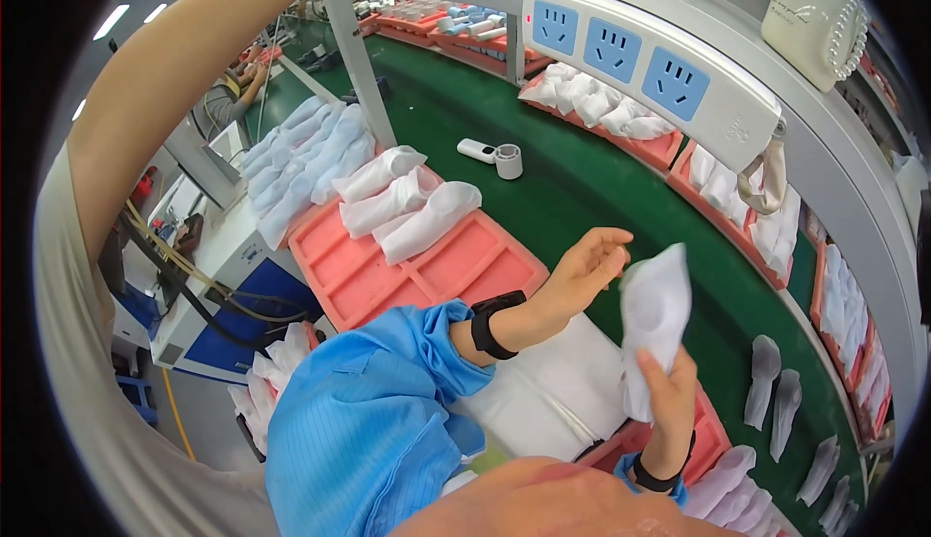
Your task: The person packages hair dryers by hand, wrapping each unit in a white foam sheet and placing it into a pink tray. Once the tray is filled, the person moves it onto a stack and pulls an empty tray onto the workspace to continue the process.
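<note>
My right hand [669, 391] grips the lower end of a white, soft-looking wrapper bag [657, 304], which stands up and tilts slightly; its contents are hidden. Just left of the bag is my left hand [590, 267], its fingers loosely bent and apart, with nothing in them. A small gap shows between those fingers and the bag. Below my hands lies a stack of flat white wrapper sheets [538, 387]. To the left, a pink compartment tray [364, 280] carries three wrapped items [427, 222] at its far end. Both my sleeves are blue, with black wristbands.
A small white device with a ring-shaped head [506, 161] lies on the green belt [436, 100]. Several wrapped pieces [763, 382] rest at right. A socket strip [645, 57] hangs from the overhead frame. Another person's bare arm [175, 81] crosses the upper left.
</note>
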The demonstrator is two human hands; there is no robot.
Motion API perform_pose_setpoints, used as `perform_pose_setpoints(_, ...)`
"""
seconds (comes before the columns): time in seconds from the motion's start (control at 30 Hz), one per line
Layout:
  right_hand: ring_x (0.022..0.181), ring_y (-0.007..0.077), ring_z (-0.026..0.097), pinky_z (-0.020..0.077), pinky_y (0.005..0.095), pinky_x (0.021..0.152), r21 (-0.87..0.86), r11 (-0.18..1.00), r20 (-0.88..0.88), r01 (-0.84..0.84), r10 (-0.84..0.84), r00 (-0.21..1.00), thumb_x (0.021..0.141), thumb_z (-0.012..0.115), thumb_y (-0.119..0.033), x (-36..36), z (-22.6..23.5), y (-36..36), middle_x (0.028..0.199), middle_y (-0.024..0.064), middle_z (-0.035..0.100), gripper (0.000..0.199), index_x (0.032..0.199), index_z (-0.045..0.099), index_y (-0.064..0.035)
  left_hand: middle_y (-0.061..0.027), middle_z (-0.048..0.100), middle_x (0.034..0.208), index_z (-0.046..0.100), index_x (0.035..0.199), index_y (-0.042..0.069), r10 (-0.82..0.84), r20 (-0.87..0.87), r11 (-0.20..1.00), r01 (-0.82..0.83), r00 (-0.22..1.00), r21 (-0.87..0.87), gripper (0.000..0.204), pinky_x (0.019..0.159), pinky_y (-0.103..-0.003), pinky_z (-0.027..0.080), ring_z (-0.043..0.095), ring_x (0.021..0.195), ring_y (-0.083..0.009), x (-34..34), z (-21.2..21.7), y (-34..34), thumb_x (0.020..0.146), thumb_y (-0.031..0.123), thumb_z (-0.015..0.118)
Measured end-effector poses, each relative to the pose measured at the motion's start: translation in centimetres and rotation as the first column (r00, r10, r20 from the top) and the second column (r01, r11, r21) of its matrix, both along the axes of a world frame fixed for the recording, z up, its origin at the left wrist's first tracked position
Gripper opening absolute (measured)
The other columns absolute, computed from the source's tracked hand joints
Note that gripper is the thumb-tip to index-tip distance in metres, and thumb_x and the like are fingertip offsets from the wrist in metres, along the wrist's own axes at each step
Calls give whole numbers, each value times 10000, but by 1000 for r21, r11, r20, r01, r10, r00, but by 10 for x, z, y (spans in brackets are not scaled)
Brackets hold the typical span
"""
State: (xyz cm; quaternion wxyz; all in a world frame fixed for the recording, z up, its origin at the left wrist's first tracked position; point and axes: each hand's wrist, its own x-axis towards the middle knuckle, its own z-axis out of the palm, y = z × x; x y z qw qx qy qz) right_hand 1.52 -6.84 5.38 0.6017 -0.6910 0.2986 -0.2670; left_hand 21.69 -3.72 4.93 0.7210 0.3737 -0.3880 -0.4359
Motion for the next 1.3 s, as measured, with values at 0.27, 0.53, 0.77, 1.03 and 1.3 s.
perform_pose_setpoints(0.27, 924, 150, 578, 492, 265, 710, -307, 944, 31, 119, -115, 993, 856, 637, -68, 21, -7, 14, 1039, 84, 588, 376, 1205, 523, 11, -33, 607, 1047, 531, 1215, 23, -313, 91, 949, 314, 945, 2, 408, 834, -232, 427, 544, 987, -94, -24, -5, 10, 930, 303, 612)
perform_pose_setpoints(0.53, 1012, 184, 562, 497, 273, 729, -324, 937, 58, 133, -120, 991, 848, 614, -14, -3, 26, 15, 1234, 112, 539, 429, 1268, 528, 3, -11, 623, 883, 616, 1069, 44, -233, 75, 959, 216, 970, 186, 375, 695, -248, 476, 578, 801, -80, 24, 52, 56, 873, 356, 683)
perform_pose_setpoints(0.77, 1002, 165, 578, 487, 255, 736, -377, 898, 116, 229, -199, 973, 888, 583, -45, -20, 31, 5, 1246, 91, 575, 320, 1206, 586, -4, -91, 681, 941, 641, 1126, 67, 344, 860, 709, -705, 376, 24, 427, 720, -313, 490, 640, 833, -191, 190, 36, 166, 821, 361, 693)
perform_pose_setpoints(1.03, 958, 185, 575, 493, 268, 734, -369, 892, 98, 262, -243, 965, 863, 571, 28, -11, 33, 7, 1201, 121, 570, 281, 1142, 606, 35, -196, 659, 1048, 591, 1175, 67, -165, 982, 287, -957, -95, -44, 550, 819, -440, 493, 613, 980, -379, 379, -93, 282, 737, 379, 708)
perform_pose_setpoints(1.3, 957, 172, 583, 494, 253, 739, -356, 901, 116, 246, -218, 969, 849, 589, 42, -11, 29, -1, 1169, 122, 581, 254, 1101, 622, 39, -219, 560, 1180, 509, 1296, 73, 167, 950, 564, -765, -263, -311, 716, 848, -442, 493, 580, 1013, -398, 284, 11, 171, 697, 368, 766)
